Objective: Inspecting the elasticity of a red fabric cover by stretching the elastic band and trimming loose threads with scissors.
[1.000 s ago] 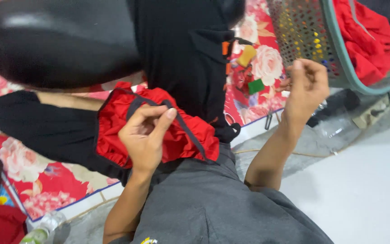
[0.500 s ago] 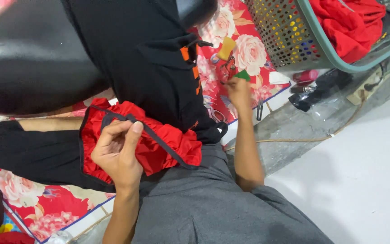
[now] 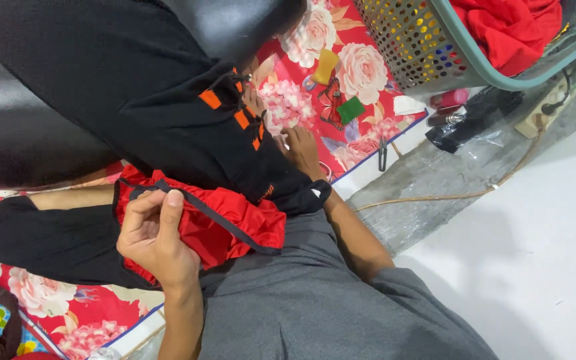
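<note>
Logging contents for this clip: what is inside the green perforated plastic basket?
Crumpled red fabric fills the visible part of the green perforated plastic basket. Anything beneath that fabric is covered, and the basket's top runs out of frame.

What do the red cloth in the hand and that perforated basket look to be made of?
The red cloth in the left hand looks like thin satin-like fabric: it gathers in soft folds with a slight sheen, edged by a black strip. The basket looks like moulded plastic: rigid greenish rim, regular rows of holes, matte surface.
</note>
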